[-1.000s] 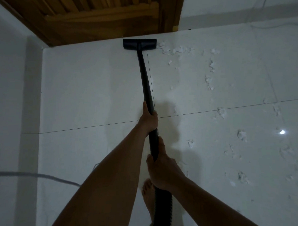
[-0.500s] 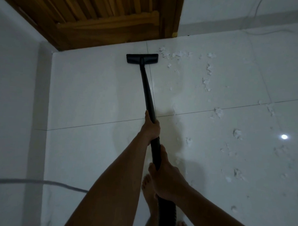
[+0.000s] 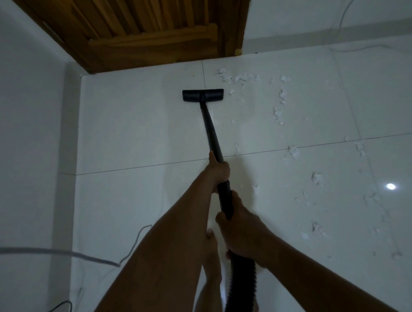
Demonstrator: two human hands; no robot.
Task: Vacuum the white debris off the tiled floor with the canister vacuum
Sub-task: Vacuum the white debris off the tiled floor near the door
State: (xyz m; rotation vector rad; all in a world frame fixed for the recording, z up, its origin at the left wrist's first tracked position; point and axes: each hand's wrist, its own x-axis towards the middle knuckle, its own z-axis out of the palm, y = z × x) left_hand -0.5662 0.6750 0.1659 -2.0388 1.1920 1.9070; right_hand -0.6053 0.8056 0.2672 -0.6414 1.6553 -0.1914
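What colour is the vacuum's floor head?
Black, like its wand; the floor head shows best in the head view, against the pale tiles.

One black wand (image 3: 210, 130) carries one floor head (image 3: 203, 95) and one ribbed hose (image 3: 241, 280). Two hands grip the wand, the left hand (image 3: 217, 170) and the right hand (image 3: 242, 229). One bare foot (image 3: 212, 251) shows plainly. One wooden door (image 3: 144, 32) stands at the tiled floor's (image 3: 131, 130) far edge, and one grey cable (image 3: 56, 253) lies near its left edge. White debris (image 3: 279, 114) numbers well over a dozen scraps, too many to count exactly.
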